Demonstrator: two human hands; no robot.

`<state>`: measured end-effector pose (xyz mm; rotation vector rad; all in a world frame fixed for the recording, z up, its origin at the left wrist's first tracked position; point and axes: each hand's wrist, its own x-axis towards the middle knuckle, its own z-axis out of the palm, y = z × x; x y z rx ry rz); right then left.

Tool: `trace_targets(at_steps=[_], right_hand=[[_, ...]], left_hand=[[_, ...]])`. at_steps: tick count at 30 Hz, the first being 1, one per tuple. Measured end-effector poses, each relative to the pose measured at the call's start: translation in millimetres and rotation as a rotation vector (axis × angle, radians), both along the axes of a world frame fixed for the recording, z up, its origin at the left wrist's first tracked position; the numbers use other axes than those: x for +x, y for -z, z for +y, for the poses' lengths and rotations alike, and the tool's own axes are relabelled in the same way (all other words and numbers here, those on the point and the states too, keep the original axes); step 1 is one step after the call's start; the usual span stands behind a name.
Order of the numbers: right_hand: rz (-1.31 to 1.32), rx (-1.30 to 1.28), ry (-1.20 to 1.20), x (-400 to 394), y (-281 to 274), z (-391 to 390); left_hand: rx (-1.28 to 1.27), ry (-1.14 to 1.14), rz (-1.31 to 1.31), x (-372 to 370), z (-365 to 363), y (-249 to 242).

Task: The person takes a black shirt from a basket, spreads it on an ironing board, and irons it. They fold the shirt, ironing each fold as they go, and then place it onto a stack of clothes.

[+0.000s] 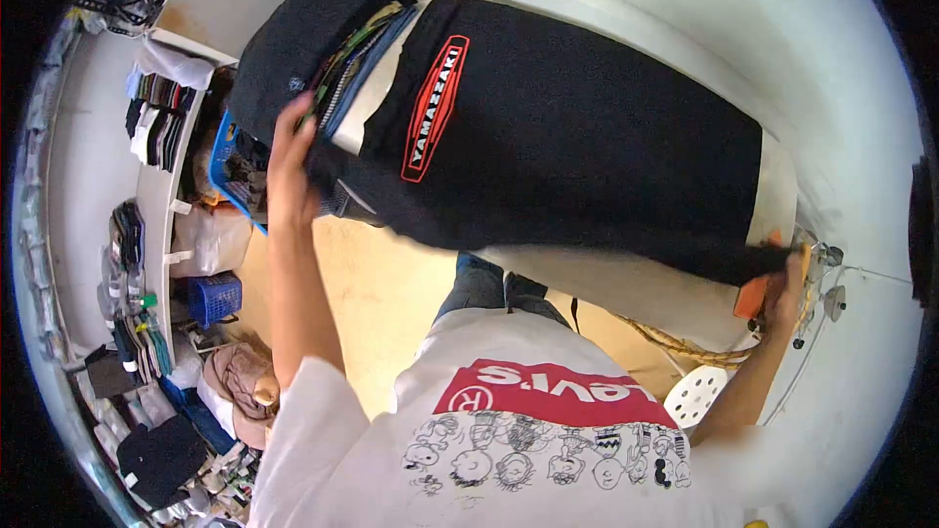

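Note:
A black garment (587, 127) with a red and white YAMAZZAKI print lies spread over a long pale board (577, 284). My left hand (291, 152) is at the garment's left end, beside the stack, with its fingers closed; blur hides exactly what they grip. At the far right, my right hand (781, 288) pinches the garment's lower right corner, next to an orange object (751, 297). A stack of folded dark clothes (313, 39) rests on the board's left end.
A blue basket (227, 171) stands beneath the folded stack. Shelves with folded clothes (161, 117) line the left side, above a small blue basket (215, 298) and piled clothes (161, 460). At the right are a white perforated seat (696, 396) and a twisted cord (685, 347).

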<state>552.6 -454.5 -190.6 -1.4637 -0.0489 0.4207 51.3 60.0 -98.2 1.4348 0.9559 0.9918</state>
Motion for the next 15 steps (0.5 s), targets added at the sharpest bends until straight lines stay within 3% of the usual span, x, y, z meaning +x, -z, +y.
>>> trace_targets(at_steps=[1, 3, 4, 6, 7, 9, 10, 12, 14, 15], right_hand=[[0.001, 0.004, -0.003, 22, 16, -4], [0.338, -0.339, -0.239, 81, 55, -24], [0.334, -0.338, -0.244, 73, 44, -9], [0.198, -0.896, -0.464, 30, 1, 37], [0.057, -0.792, -0.351, 32, 37, 20], [-0.046, -0.760, -0.406, -2, 22, 22], [-0.150, -0.728, -0.462, -15, 15, 24], [-0.087, -0.784, -0.438, -25, 15, 14], [-0.028, -0.836, -0.411, -32, 12, 11], [-0.116, -0.741, -0.404, -35, 9, 12]], left_hand=[[-0.011, 0.080, -0.150, 25, 12, -7], [0.007, 0.125, -0.012, 41, 47, 1], [-0.010, 0.106, 0.075, 44, 56, 14], [0.200, 0.109, 0.404, 18, 80, 66], [0.134, 0.132, 0.528, -1, 89, 95], [0.146, 0.282, 0.788, -38, 90, 138], [0.186, 0.234, 0.695, -46, 77, 151], [0.089, 0.220, 0.679, -51, 58, 146], [0.251, 0.313, 0.775, -59, 58, 149], [0.368, 0.332, 0.825, -60, 55, 144]])
